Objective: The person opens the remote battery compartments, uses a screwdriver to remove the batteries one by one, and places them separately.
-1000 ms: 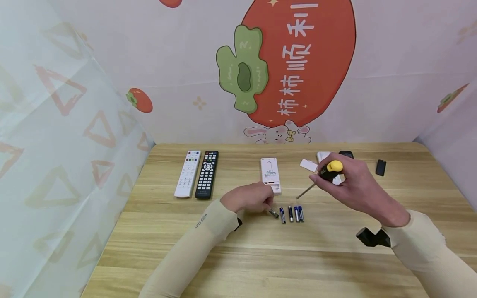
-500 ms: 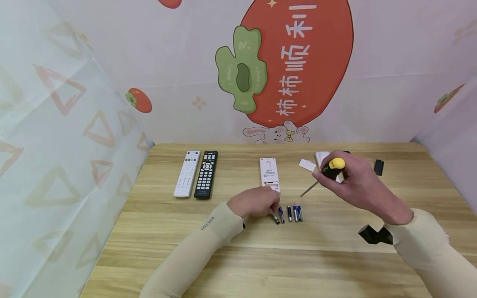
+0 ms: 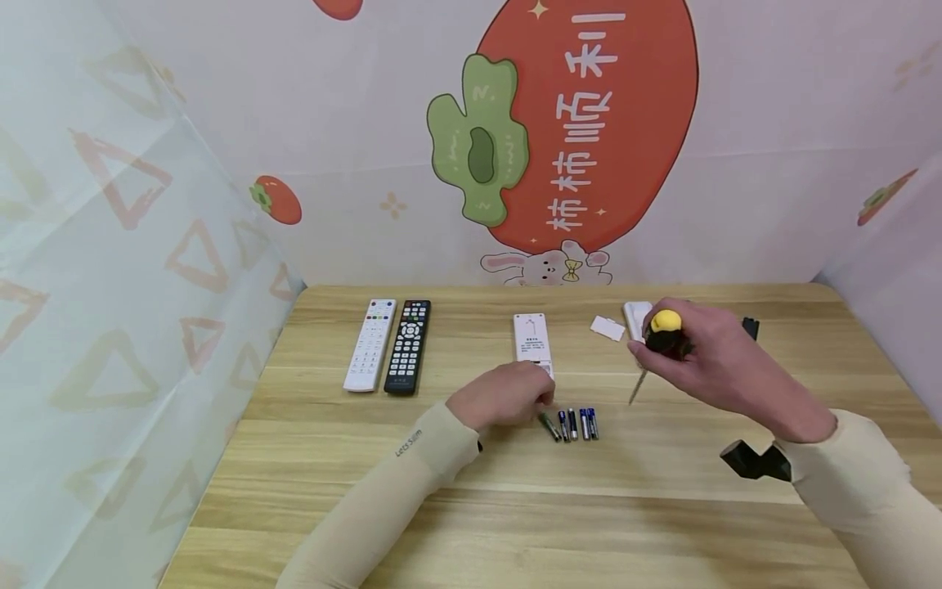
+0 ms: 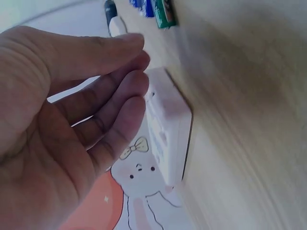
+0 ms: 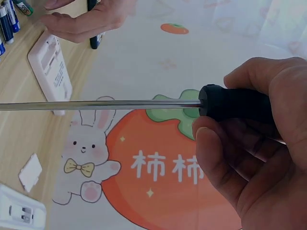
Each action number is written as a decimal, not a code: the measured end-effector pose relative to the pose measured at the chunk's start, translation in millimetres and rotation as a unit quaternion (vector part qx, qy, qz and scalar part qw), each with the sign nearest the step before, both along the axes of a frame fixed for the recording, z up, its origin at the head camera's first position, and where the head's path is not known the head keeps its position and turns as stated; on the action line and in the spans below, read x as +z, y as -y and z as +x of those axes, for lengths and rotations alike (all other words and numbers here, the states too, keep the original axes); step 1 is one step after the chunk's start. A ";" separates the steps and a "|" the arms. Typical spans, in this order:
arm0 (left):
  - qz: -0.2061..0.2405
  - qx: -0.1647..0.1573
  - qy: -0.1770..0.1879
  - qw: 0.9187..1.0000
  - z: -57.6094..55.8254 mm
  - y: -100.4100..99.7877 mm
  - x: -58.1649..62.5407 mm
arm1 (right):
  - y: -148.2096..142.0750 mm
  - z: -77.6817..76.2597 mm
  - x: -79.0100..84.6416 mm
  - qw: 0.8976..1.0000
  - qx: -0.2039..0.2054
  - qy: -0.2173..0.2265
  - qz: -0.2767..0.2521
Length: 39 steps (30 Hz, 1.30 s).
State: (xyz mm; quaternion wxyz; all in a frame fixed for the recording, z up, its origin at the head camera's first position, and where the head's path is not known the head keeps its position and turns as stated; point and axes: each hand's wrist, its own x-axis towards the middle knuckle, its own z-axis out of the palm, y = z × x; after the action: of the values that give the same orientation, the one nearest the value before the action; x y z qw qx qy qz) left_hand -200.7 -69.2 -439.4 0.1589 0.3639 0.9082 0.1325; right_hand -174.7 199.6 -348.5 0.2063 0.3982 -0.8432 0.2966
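Observation:
My left hand hovers over the lower end of a white remote lying back side up with its battery compartment uncovered. In the left wrist view its fingers bend loosely, thumb near the fingertips, with nothing between them. A green battery lies apart from the fingertips; in the head view it is the leftmost of a row of several batteries. My right hand grips a screwdriver by its black handle with a yellow end. Its metal shaft points down, with the tip right of the batteries.
A white remote and a black remote lie side by side at the left. A white battery cover lies beside another white remote, partly hidden by my right hand. A black cover is behind that hand.
My left hand has let go of the green battery, which now lies beside the blue ones. The screwdriver tip has swung to the right, away from the batteries.

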 end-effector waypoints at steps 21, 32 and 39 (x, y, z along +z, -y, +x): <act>0.021 0.082 -0.058 0.995 -17.4 39.4 14.8 | 0.5 -9.3 -32.9 0.957 -0.055 0.230 0.169; 0.022 0.098 -0.084 0.991 -17.6 52.6 13.5 | -2.2 -18.9 -79.5 0.928 -0.082 0.300 0.207; 0.020 0.100 -0.085 0.991 -18.2 55.0 10.6 | -7.1 -17.9 -98.4 0.915 -0.084 0.318 0.234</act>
State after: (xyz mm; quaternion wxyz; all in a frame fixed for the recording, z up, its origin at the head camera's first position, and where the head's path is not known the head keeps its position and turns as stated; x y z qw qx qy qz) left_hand -219.0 -124.3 -428.8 0.0596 0.2843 0.9474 0.1341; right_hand -192.5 206.6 -446.9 -0.1474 0.2471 -0.9400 0.1832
